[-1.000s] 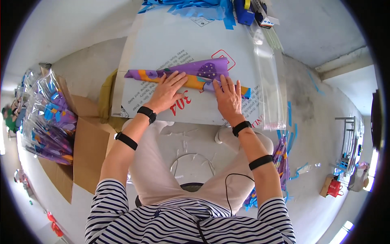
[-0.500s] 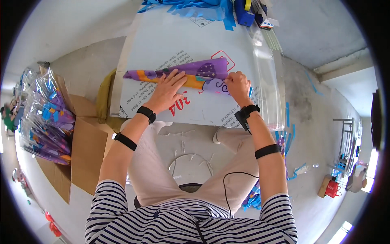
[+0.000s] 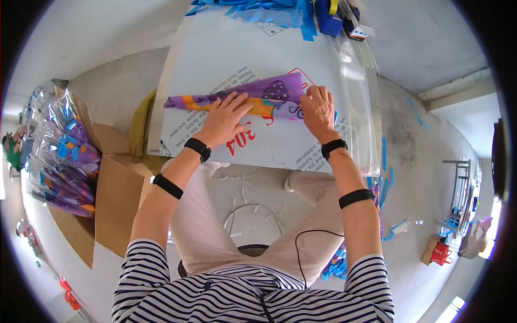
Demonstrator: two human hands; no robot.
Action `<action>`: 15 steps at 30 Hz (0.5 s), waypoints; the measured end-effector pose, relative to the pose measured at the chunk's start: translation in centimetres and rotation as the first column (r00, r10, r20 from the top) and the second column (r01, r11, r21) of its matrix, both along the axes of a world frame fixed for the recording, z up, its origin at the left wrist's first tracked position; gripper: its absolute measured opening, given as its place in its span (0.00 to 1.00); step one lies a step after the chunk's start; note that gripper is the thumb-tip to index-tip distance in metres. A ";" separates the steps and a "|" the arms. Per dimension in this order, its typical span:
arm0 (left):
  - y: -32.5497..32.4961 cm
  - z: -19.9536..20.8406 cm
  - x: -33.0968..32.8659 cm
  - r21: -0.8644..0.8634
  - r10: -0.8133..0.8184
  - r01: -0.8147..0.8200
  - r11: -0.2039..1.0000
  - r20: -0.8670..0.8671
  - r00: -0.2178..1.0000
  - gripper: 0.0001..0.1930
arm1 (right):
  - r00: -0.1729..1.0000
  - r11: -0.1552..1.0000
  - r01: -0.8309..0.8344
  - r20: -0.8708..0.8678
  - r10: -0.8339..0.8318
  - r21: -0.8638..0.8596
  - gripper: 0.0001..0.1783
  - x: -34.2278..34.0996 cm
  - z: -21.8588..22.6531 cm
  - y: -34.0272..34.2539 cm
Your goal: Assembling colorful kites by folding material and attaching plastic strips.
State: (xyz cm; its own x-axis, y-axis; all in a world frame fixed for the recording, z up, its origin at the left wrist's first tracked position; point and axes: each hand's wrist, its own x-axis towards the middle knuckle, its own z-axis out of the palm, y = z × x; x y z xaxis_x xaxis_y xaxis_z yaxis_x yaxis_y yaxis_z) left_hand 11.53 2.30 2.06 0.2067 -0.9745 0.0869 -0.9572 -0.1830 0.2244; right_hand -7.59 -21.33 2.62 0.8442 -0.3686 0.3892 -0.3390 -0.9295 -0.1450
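Note:
A purple printed sheet (image 3: 288, 86) with yellow, orange and dark patches lies folded into a long tapering shape on the table. Its narrow tip points left and its wide end is at the right. My left hand (image 3: 225, 119) rests flat across the middle of it, fingers stretched out. At the wide end, my right hand (image 3: 320, 114) is closed with bent fingers on the sheet's edge. The fingertips are partly hidden there. Beneath is a tabletop (image 3: 215, 59) covered in pale film with print.
Blue strips (image 3: 258, 13) pile up at the far edge, beside a blue tape dispenser (image 3: 328, 21). Clear plastic sleeves (image 3: 358, 124) hang along the table's right side. On the left, an open cardboard box (image 3: 121, 199) stands beside clear-wrapped purple bundles (image 3: 70, 161). A stool (image 3: 458, 188) is far right.
My right hand has turned and its fingers have shifted on the sheet's wide end, where the lower edge has drawn in a little. My left hand stays in place on the sheet.

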 end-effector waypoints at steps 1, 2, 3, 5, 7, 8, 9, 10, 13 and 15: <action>0.0 0.1 0.0 0.011 0.012 -0.012 1.000 0.002 1.000 0.37 | 0.998 0.998 -0.043 0.047 0.046 -0.046 0.06 0.2 0.2 0.0; -0.1 0.1 0.0 0.020 0.021 -0.021 1.000 0.003 1.000 0.37 | 0.992 0.992 -0.082 0.090 0.090 -0.095 0.06 0.3 0.2 -0.1; -0.2 0.1 0.0 0.019 0.021 -0.021 1.000 0.004 1.000 0.37 | 0.992 0.992 -0.081 0.091 0.090 -0.096 0.06 0.3 0.1 -0.4; -0.4 0.2 0.0 0.038 0.027 -0.028 0.999 0.010 1.000 0.37 | 0.975 0.976 -0.216 0.058 0.217 -0.021 0.06 0.2 -0.6 -1.3; -0.6 0.3 0.0 0.044 0.025 -0.025 0.999 0.011 1.000 0.37 | 0.970 0.972 -0.235 0.060 0.236 -0.016 0.06 0.0 -1.5 -2.1; -0.6 0.4 0.0 0.052 0.024 -0.024 0.998 0.011 1.000 0.37 | 0.965 0.967 -0.256 0.062 0.256 -0.008 0.06 0.1 -1.5 -2.1; -0.6 0.6 0.0 0.052 0.024 -0.024 0.998 0.011 1.000 0.37 | 0.965 0.967 -0.256 0.062 0.256 -0.008 0.06 0.2 -1.5 -2.3; -0.7 0.7 0.0 0.062 0.032 -0.033 0.998 0.014 0.999 0.37 | 0.970 0.971 -0.237 0.044 0.238 -0.040 0.06 0.3 -1.4 -2.5; -0.4 0.5 0.3 0.051 0.049 -0.049 0.998 0.009 0.999 0.38 | 0.980 0.974 -0.189 0.042 0.195 -0.123 0.06 0.9 -1.3 -2.1; -0.5 0.6 0.3 0.027 0.051 -0.051 0.998 -0.004 0.999 0.38 | 0.985 0.972 -0.154 0.053 0.166 -0.175 0.06 1.2 -1.5 -1.8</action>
State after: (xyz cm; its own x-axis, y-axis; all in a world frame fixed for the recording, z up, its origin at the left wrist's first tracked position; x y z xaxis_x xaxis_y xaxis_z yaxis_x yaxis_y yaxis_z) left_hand 11.80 1.83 2.66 0.2567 -0.9646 0.0600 -0.9454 -0.2377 0.2231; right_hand -6.38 -23.13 1.09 0.8568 -0.1548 0.4918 -0.1788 -0.9839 0.0019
